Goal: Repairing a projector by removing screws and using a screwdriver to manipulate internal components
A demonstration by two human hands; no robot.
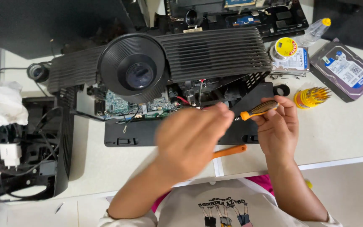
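A black projector (215, 52) with a ribbed top cover and a round lens (138, 75) stands opened on the table; a green circuit board (120, 103) and wires show under the lifted cover. My right hand (277, 128) grips a small screwdriver with an orange and black handle (259, 110), its tip pointing left toward the projector's inside. My left hand (188, 141) is blurred, fingers curled, its fingertips next to the screwdriver's tip in front of the projector's open side. Whether it holds anything small is not visible.
An orange tool (230, 151) lies on the table under my left hand. To the right are a yellow holder of screwdriver bits (309, 97), a hard drive (344, 69), a solder spool (285, 47) and a small bottle (314, 30). A black housing with cables (26, 147) sits left.
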